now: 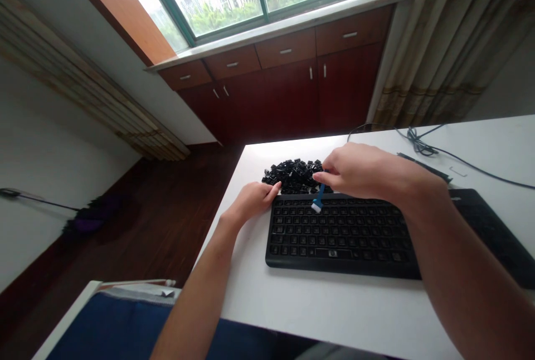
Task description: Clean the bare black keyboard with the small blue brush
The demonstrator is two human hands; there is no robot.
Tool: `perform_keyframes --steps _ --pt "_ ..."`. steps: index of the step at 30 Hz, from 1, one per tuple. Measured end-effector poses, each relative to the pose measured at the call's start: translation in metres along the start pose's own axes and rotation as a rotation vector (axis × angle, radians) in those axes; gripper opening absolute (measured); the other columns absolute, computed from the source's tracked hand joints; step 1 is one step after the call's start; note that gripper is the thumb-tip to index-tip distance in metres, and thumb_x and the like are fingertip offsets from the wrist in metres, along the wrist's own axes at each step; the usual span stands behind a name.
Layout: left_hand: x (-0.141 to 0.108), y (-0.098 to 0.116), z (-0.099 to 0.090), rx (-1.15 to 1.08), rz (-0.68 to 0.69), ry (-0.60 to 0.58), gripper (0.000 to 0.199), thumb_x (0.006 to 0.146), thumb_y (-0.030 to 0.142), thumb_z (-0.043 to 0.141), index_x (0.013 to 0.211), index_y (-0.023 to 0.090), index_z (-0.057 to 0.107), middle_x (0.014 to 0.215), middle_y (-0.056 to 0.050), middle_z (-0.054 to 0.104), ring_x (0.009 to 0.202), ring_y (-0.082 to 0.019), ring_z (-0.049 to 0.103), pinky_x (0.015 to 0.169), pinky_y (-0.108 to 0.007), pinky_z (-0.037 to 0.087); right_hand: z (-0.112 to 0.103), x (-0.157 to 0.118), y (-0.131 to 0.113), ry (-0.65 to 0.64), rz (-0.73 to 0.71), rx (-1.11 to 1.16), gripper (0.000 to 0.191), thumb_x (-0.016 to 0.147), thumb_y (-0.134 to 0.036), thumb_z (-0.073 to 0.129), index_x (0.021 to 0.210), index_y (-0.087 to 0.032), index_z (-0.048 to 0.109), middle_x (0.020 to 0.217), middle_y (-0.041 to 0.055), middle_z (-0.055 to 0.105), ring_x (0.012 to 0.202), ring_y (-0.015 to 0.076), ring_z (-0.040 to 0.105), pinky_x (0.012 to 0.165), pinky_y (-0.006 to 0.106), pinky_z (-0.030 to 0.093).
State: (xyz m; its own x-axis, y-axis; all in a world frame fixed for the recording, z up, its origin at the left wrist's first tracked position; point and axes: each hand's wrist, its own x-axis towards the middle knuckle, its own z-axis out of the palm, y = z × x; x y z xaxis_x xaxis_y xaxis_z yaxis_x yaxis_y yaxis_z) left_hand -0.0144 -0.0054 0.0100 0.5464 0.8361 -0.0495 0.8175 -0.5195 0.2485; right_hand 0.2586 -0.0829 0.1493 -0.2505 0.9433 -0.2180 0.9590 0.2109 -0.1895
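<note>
A black keyboard lies on the white table, its key wells bare of caps and one long bar with a logo at its front edge. My right hand pinches a small blue brush, whose white bristle end points down at the upper rows of the keyboard. At the keyboard's far left corner, my left hand is closed on its edge, the thumb toward the pile. Just behind the keyboard sits a heap of loose black keycaps, partly hidden by my right hand. My right forearm covers part of the keyboard's right side.
Beyond my right hand, a dark strip, a thin bent wire and a coiled black cable lie on the white table. The table's left edge drops to a dark floor. A blue-covered seat stands at front left.
</note>
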Motion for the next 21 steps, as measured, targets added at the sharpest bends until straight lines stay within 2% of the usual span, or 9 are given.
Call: perform_keyframes --steps 3,6,10,14,19,21 --pt "-0.001 -0.001 0.0 -0.006 0.002 -0.004 0.072 0.105 0.06 0.026 0.053 0.018 0.053 0.054 -0.004 0.053 0.052 -0.013 0.039 0.062 -0.031 0.022 -0.002 0.001 0.004 -0.001 -0.011 0.013 0.048 0.095 -0.054 0.045 0.087 -0.019 0.077 0.078 0.0099 0.073 0.061 0.018 0.057 0.056 0.032 0.035" --pt "-0.001 -0.001 0.0 -0.007 0.004 -0.005 0.071 0.106 0.059 0.026 0.053 0.018 0.051 0.052 -0.003 0.051 0.052 -0.013 0.039 0.062 -0.031 0.021 -0.001 0.001 0.006 -0.054 0.085 -0.034 0.042 0.093 -0.05 0.05 0.09 -0.018 0.078 0.083 0.0108 0.074 0.065 0.0191 0.061 0.056 0.032 0.037" --pt "0.0 -0.001 0.001 -0.003 0.0 -0.009 0.071 0.106 0.059 0.026 0.052 0.018 0.05 0.052 -0.003 0.051 0.051 -0.014 0.041 0.062 -0.032 0.021 0.0 -0.002 0.005 -0.071 0.205 -0.129 0.033 0.087 -0.042 0.061 0.095 -0.015 0.079 0.085 0.0152 0.075 0.073 0.0254 0.066 0.058 0.034 0.04" --pt "0.001 -0.002 0.002 0.003 0.005 -0.006 0.072 0.105 0.06 0.026 0.052 0.019 0.051 0.052 -0.004 0.052 0.051 -0.014 0.041 0.062 -0.032 0.021 -0.002 -0.006 0.001 -0.039 0.194 -0.137 0.034 0.087 -0.042 0.057 0.095 -0.018 0.08 0.087 0.0145 0.076 0.072 0.0254 0.067 0.059 0.034 0.042" --pt "0.001 -0.004 0.003 0.009 0.008 -0.008 0.072 0.106 0.06 0.026 0.053 0.019 0.052 0.053 -0.003 0.053 0.052 -0.014 0.042 0.062 -0.032 0.022 -0.001 -0.007 -0.006 -0.035 0.258 -0.117 0.032 0.086 -0.036 0.058 0.097 -0.016 0.08 0.084 0.0175 0.075 0.076 0.0269 0.069 0.062 0.033 0.044" --pt "0.001 -0.004 0.003 0.01 0.007 -0.005 0.072 0.106 0.06 0.026 0.053 0.019 0.052 0.053 -0.003 0.052 0.052 -0.014 0.041 0.062 -0.031 0.022 0.002 -0.007 -0.011 -0.025 0.205 -0.087 0.032 0.087 -0.035 0.057 0.097 -0.014 0.08 0.082 0.0186 0.075 0.076 0.0274 0.069 0.064 0.034 0.046"
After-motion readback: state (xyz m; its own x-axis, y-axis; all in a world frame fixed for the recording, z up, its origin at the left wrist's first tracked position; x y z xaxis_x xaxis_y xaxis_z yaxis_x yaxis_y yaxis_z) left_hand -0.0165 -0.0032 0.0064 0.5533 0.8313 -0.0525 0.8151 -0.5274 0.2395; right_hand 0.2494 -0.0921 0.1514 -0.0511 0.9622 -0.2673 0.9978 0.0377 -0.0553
